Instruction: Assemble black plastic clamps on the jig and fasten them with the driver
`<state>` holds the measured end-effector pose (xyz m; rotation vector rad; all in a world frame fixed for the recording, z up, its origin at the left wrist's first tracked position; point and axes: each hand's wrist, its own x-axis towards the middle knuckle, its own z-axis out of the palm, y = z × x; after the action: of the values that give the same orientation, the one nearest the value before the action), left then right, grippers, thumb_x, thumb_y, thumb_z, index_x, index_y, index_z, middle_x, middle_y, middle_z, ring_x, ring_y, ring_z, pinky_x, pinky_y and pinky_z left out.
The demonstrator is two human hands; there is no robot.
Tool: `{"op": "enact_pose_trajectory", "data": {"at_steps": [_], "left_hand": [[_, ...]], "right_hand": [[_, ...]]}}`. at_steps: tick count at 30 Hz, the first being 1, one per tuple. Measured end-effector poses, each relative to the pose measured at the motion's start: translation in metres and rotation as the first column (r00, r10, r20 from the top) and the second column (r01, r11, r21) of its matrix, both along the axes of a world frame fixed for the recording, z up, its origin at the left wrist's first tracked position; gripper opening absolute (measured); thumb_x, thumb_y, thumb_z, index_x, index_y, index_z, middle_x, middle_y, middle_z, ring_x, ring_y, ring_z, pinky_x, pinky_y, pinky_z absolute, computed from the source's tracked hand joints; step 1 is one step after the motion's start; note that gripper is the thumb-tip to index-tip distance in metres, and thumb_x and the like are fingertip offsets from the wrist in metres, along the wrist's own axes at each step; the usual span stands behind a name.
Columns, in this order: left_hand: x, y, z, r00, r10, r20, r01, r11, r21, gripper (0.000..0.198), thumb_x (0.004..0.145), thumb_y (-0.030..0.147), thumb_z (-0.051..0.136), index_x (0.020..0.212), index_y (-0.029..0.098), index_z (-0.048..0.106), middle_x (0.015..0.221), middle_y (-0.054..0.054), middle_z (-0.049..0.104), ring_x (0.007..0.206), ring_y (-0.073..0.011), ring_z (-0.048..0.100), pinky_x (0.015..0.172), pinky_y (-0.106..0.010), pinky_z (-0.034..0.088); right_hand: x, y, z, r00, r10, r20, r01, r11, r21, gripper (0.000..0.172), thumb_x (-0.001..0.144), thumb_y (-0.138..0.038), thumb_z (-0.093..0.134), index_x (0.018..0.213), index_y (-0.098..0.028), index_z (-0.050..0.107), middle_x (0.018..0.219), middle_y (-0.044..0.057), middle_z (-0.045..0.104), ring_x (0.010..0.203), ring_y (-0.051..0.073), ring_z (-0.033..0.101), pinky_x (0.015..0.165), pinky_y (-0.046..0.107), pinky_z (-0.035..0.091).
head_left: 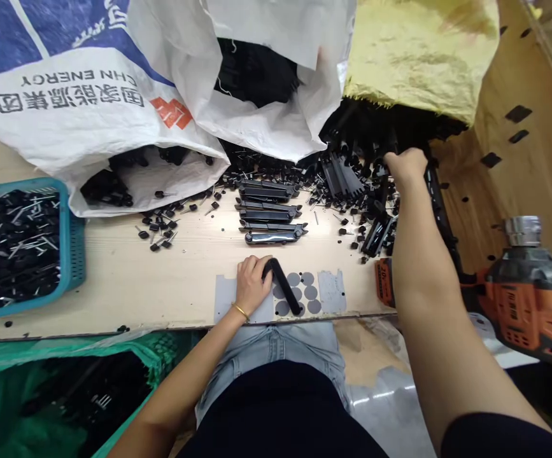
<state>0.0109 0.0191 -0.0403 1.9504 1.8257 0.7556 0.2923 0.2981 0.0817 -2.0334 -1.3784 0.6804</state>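
My left hand (254, 280) rests near the table's front edge, its fingers closed on one end of a black angled plastic part (285, 287). The part's long arm slants down to the right over grey round stickers (311, 292). Stretched far forward, my right hand (407, 166) is at the mouth of the yellow sack (419, 57), among dark plastic pieces. Its fingers point away and are mostly hidden, so its grip does not show. Between the hands and the sacks, several black jointed parts (276, 215) lie stacked in a row.
White sacks (270, 121) of black parts stand at the back. Small black-headed pins (161, 232) lie scattered and fill a teal basket (72, 235) at left. An orange power drill (519, 299) is at right, by a wooden side panel (509, 165). Below left hangs a green sack (161, 356).
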Motion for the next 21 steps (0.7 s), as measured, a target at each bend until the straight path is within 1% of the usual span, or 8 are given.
{"op": "enact_pose_trajectory", "data": {"at_steps": [3,6,8,11,13,16,18,21], "left_hand": [[-0.002,-0.002,0.002,1.000,0.013,0.008,-0.013,1.000,0.006,0.040,0.085,0.016,0.050,0.125,0.015,0.054,0.094,-0.009,0.056,0.090,-0.0237,0.053,0.080,-0.037,0.042],[-0.009,-0.005,0.012,0.998,-0.047,-0.043,0.050,0.997,0.061,0.051,0.085,0.016,0.051,0.136,0.015,0.045,0.112,-0.014,0.054,0.105,-0.0261,0.051,0.090,-0.041,0.041],[-0.013,-0.005,0.023,0.967,-0.217,-0.136,0.229,0.970,0.082,0.054,0.084,0.017,0.055,0.137,0.021,0.044,0.129,-0.015,0.048,0.118,-0.0291,0.046,0.098,-0.046,0.036],[-0.012,0.000,0.037,0.833,-0.501,-0.236,0.518,0.856,0.011,0.048,0.081,0.019,0.063,0.127,0.027,0.052,0.142,-0.011,0.042,0.131,-0.0311,0.037,0.106,-0.050,0.029],[-0.006,0.004,0.041,0.778,-0.577,-0.248,0.586,0.809,-0.042,0.038,0.079,0.019,0.068,0.115,0.023,0.058,0.139,-0.010,0.048,0.134,-0.0308,0.036,0.109,-0.050,0.027],[0.001,0.008,0.042,0.779,-0.575,-0.252,0.577,0.813,-0.071,0.024,0.078,0.017,0.069,0.100,0.019,0.060,0.116,-0.009,0.063,0.126,-0.0280,0.047,0.110,-0.049,0.028],[0.002,0.006,0.044,0.811,-0.527,-0.254,0.523,0.847,-0.090,0.015,0.080,0.018,0.067,0.092,0.018,0.059,0.098,-0.008,0.066,0.109,-0.0255,0.057,0.106,-0.046,0.034],[-0.006,-0.002,0.049,0.911,-0.350,-0.219,0.319,0.933,-0.165,0.014,0.084,0.029,0.064,0.083,0.018,0.056,0.079,-0.006,0.064,0.080,-0.0233,0.062,0.081,-0.037,0.046]], "right_hand": [[0.005,-0.055,-0.001,0.984,-0.069,-0.163,0.057,0.996,-0.075,0.017,0.085,-0.018,0.046,0.069,-0.018,0.040,0.065,0.001,0.056,0.049,0.005,0.050,0.051,0.022,0.041],[0.005,-0.126,-0.011,0.949,-0.050,-0.312,0.036,0.998,-0.052,0.015,0.082,-0.026,0.053,0.073,-0.020,0.043,0.058,-0.005,0.052,0.043,0.005,0.044,0.045,0.020,0.038],[0.011,-0.171,-0.014,0.892,0.018,-0.451,-0.015,1.000,0.009,0.018,0.073,-0.029,0.066,0.075,-0.019,0.052,0.062,-0.004,0.054,0.048,0.005,0.047,0.045,0.018,0.038],[0.024,-0.217,-0.009,0.845,0.067,-0.530,-0.145,0.984,-0.108,0.028,0.063,-0.038,0.075,0.073,-0.018,0.057,0.058,-0.004,0.050,0.046,0.006,0.044,0.042,0.018,0.034],[0.026,-0.226,-0.006,0.883,0.048,-0.467,-0.178,0.954,-0.240,0.032,0.064,-0.044,0.073,0.072,-0.019,0.055,0.055,-0.005,0.048,0.040,0.006,0.040,0.038,0.020,0.028],[0.012,-0.215,-0.008,0.982,0.112,-0.155,-0.163,0.913,-0.373,0.037,0.073,-0.054,0.064,0.068,-0.020,0.051,0.048,-0.004,0.046,0.036,0.009,0.039,0.038,0.023,0.025],[-0.003,-0.203,-0.011,0.982,0.173,0.080,-0.132,0.918,-0.374,0.041,0.079,-0.059,0.055,0.073,-0.019,0.053,0.048,-0.001,0.051,0.040,0.012,0.045,0.045,0.026,0.034],[-0.018,-0.202,-0.014,0.920,0.192,0.343,-0.079,0.945,-0.316,0.044,0.084,-0.060,0.048,0.089,-0.017,0.055,0.064,0.007,0.063,0.062,0.022,0.061,0.063,0.033,0.044]]}}
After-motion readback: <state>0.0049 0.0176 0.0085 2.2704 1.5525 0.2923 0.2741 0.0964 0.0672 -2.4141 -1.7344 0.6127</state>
